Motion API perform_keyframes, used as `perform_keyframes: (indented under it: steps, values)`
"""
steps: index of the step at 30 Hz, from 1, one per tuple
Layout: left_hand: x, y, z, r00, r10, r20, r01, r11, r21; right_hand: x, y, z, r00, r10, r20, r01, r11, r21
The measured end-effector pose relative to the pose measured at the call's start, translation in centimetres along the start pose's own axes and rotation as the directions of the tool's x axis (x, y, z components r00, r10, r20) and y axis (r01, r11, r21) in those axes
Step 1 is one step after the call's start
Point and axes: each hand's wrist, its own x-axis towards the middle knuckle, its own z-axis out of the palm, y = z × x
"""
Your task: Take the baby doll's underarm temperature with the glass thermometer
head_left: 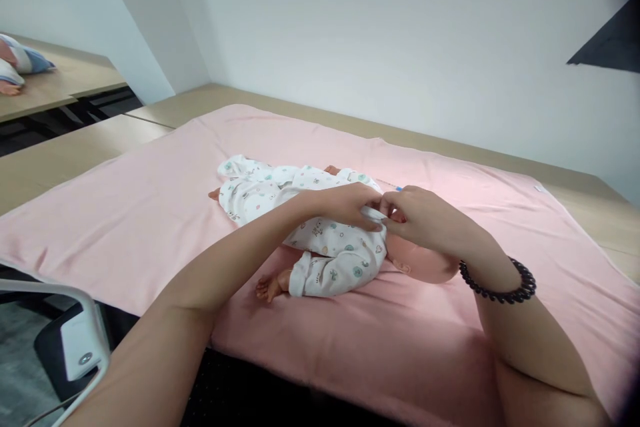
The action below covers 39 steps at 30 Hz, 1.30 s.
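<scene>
A baby doll [423, 260] lies on its back on a pink blanket [150, 200], its head to the right and its feet to the left. It wears white baby clothes [345, 260] with small printed figures. My left hand [350, 203] is closed at the neckline, its fingers on the fabric. Beside it, my right hand [420, 213] pinches the collar edge near the doll's chin and covers most of the doll's head. The fingertips of both hands nearly meet. A thin item with a blue end [397, 188] shows just behind my right hand.
The blanket covers most of a wooden table [575, 180] against a white wall [375, 40]. On another table at the far left lies a second doll [25, 60]. A white chair frame [93, 320] stands by the near left edge.
</scene>
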Motion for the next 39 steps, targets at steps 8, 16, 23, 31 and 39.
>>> perform_keyframes:
  steps: [8,16,23,31,39]
  values:
    - [0.3,0.3,1.2,0.988,-0.119,-0.101,0.125,0.991,0.054,0.5,0.1,0.4,0.999,0.04,0.02,-0.04,0.999,0.008]
    - [0.9,0.3,2.4,0.977,-0.12,-0.179,0.149,0.976,0.16,0.3,-0.4,0.2,0.996,0.087,0.017,-0.088,0.996,0.006]
    - [0.9,-1.0,1.4,0.981,-0.128,-0.145,0.115,0.989,-0.096,0.4,-0.7,-0.2,0.987,0.16,0.017,-0.159,0.986,-0.057]
    - [0.8,-1.3,0.9,0.994,-0.064,-0.088,0.053,0.99,-0.128,0.4,-0.8,-0.2,0.98,0.191,0.06,-0.185,0.979,-0.087]
    - [0.6,-1.0,0.3,0.993,-0.091,-0.073,0.081,0.987,-0.138,0.5,-0.7,0.4,0.991,0.133,-0.005,-0.132,0.985,-0.112]
